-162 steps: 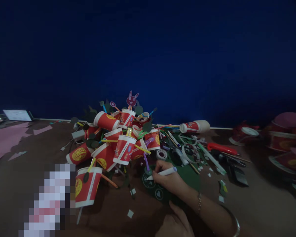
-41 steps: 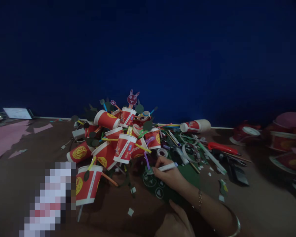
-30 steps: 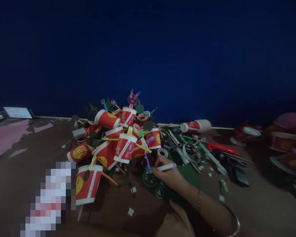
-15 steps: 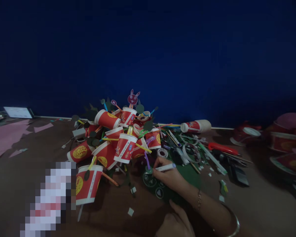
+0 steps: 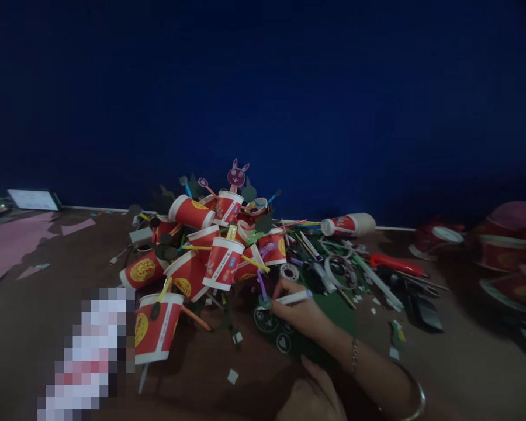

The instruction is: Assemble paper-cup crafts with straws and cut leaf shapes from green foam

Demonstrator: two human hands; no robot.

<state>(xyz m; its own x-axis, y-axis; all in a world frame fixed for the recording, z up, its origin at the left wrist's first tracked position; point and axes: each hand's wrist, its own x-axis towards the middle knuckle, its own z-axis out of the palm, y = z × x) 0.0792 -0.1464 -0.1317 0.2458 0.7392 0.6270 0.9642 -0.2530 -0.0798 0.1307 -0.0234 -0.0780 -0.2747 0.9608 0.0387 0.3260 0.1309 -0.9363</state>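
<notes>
My right hand [image 5: 296,304] is closed around a white marker [image 5: 291,297], its tip end down at a dark green sheet of paper [image 5: 333,316]. White outlines show on that sheet: a round shape with ears and a face, and a heart inside a circle. At the bottom edge, my left hand [image 5: 311,393] rests by the sheet's near edge, one finger stretched out and nothing seen in it; its lower part is out of frame. A purple straw [image 5: 262,286] with a green disc at its end lies just left of the marker hand.
Red paper cups [image 5: 222,263] with straws and paper cutouts are heaped to the left. Tape rolls [image 5: 289,272], pens and paper scraps lie behind my right hand. A red-handled tool [image 5: 397,263] is farther right. Pink paper [image 5: 13,240] and a lit screen [image 5: 33,199] are far left.
</notes>
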